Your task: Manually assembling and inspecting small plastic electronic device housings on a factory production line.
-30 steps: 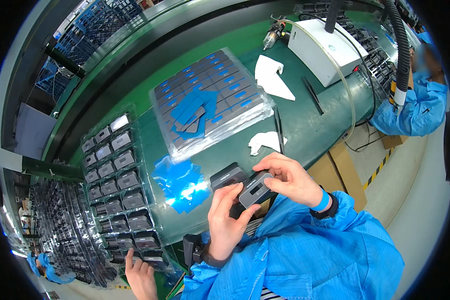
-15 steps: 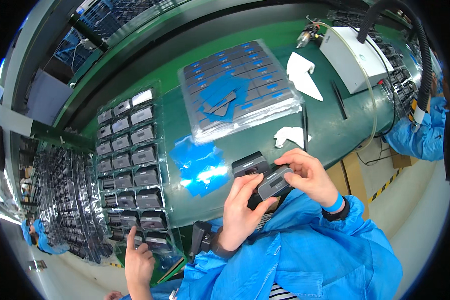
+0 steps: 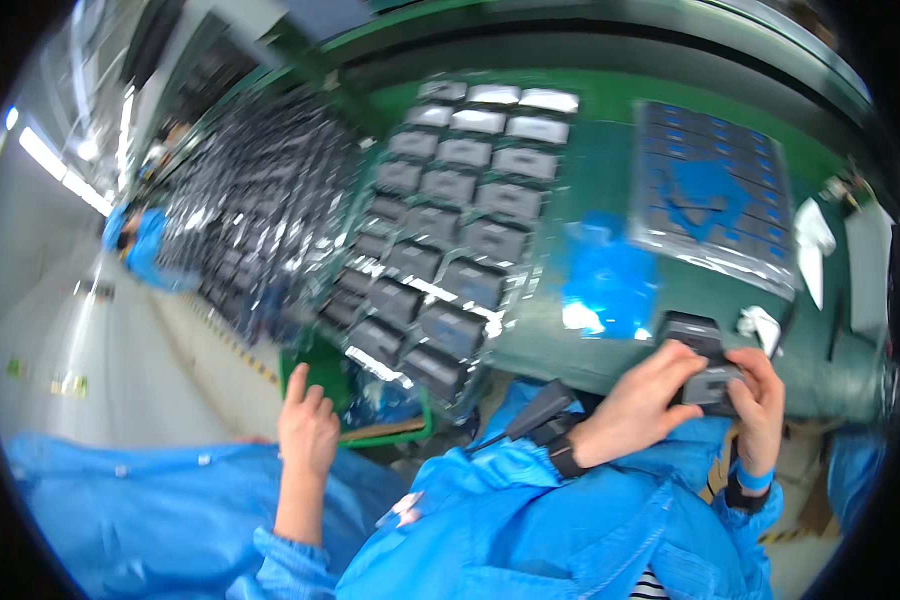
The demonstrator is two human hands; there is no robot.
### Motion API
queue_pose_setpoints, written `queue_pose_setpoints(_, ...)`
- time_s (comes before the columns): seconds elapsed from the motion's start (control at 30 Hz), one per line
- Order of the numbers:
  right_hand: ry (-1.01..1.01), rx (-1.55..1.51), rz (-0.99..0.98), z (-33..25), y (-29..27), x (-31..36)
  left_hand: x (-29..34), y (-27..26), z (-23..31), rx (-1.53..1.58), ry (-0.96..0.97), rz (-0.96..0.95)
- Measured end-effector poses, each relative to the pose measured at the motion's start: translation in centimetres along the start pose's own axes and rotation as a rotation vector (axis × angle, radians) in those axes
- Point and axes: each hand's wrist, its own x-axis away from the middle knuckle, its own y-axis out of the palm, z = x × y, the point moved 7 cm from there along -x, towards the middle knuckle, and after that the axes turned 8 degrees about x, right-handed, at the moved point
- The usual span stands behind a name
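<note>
My right hand (image 3: 760, 405) is closed on a small dark grey plastic housing (image 3: 708, 388), thumb on its face. My left hand (image 3: 645, 400) pinches the same housing from the other side, its fingers bent over the upper edge. Just beyond my fingertips is a second dark grey housing (image 3: 688, 330), close against the held one; whether my left fingers touch it I cannot tell. Both lie near the front edge of the green table. Blue film sheets (image 3: 610, 280) lie to the left of them.
A clear plastic tray (image 3: 515, 240) of grey housings stands left of the film. At the back right is a stack of trays (image 3: 705, 250) with blue-marked parts. White cloths (image 3: 813, 240) lie beside it. A co-worker's hand (image 3: 308, 425) points from the lower left.
My view has swung left, so the table and my hands appear farther right and more of the co-worker shows. Both hands stay on the housing. The picture is blurred by motion.
</note>
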Motion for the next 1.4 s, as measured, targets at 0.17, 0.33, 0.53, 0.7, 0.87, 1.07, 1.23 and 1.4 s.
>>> queue_pose_setpoints(0.17,0.029,-0.007,-0.088,0.4,0.7,-0.4,1.0,-0.3,-0.2,0.007,-0.029,0.055)
queue_pose_setpoints(0.33,0.015,0.026,-0.100,-0.2,1.1,-0.4,1.1,-0.8,-0.1,0.022,-0.051,0.057)
queue_pose_setpoints(0.53,-0.018,0.054,-0.060,-0.9,1.9,-0.3,0.6,-1.8,0.0,-0.056,-0.024,0.063)
queue_pose_setpoints(0.7,-0.072,-0.006,-0.094,-0.6,3.0,-1.2,0.9,-2.8,0.3,-0.105,-0.107,0.117)
queue_pose_setpoints(0.87,-0.074,-0.015,-0.040,-1.0,2.1,0.1,0.5,-1.9,0.4,-0.060,-0.115,0.056)
queue_pose_setpoints(1.07,-0.061,-0.016,-0.045,-1.0,1.8,0.5,0.7,-1.4,0.5,-0.071,-0.106,0.049)
queue_pose_setpoints(1.23,-0.051,-0.022,-0.037,-0.9,2.0,0.4,0.7,-1.5,0.5,-0.101,-0.114,0.043)
queue_pose_setpoints(1.4,-0.047,-0.011,-0.028,-1.1,2.0,0.4,0.6,-1.5,0.3,-0.107,-0.099,0.037)
